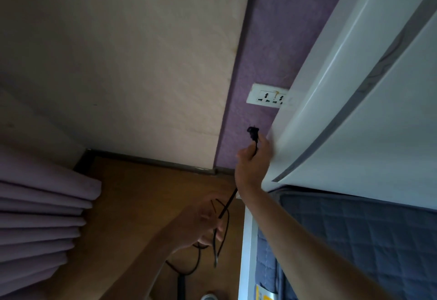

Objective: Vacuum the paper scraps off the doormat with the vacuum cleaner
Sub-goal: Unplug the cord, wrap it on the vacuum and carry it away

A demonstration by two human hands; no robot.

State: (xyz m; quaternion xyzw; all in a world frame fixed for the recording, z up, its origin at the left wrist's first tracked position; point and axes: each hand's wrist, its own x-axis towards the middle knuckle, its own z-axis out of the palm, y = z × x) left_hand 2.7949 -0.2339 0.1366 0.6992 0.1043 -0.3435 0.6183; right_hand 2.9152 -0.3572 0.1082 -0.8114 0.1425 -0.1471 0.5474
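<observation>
My right hand [252,160] is raised against the purple wall and grips a black power plug [253,132], which sits a short way below a white double wall socket [268,96]. The black cord [228,205] runs down from the plug into my left hand [203,221], which holds loose loops of it lower down, blurred. More cord curls on the wooden floor [132,205] beneath. The doormat, the paper scraps and the vacuum cleaner's body are out of sight.
A white headboard panel [354,110] and a bed with a blue quilted cover [366,240] fill the right side, close to the socket. Purple curtains [42,217] hang at the left. A cream wall [118,63] meets the floor at a dark skirting.
</observation>
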